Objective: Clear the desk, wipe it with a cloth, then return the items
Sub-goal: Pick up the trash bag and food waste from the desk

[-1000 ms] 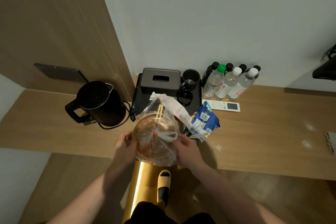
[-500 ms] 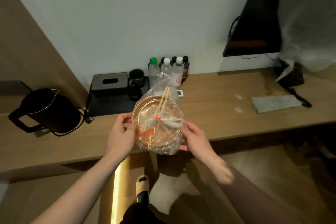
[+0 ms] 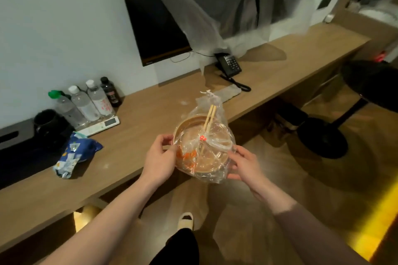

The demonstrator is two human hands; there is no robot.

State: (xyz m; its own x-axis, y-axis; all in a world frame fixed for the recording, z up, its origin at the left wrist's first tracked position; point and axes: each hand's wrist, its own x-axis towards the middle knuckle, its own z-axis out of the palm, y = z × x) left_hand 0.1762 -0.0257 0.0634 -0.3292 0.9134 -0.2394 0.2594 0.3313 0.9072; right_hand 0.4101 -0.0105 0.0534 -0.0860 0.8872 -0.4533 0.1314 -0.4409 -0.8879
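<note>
Both hands hold a bagged bowl [image 3: 202,148] off the desk [image 3: 137,135] edge: left hand [image 3: 160,160] grips its left side, right hand [image 3: 244,162] its right, fingertips hidden behind plastic. Chopsticks [image 3: 209,119] poke up inside. The bowl's contents are blurred.

Hotel rm; long wall desk [image 3: 280,64], corded phone [image 3: 229,64], wall TV [image 3: 150,17], complimentary water bottles [image 3: 86,103]

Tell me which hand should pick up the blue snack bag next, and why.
Left. The blue snack bag lies on the desk on the left hand's side; the right hand is across the bagged bowl that both hold.
</note>
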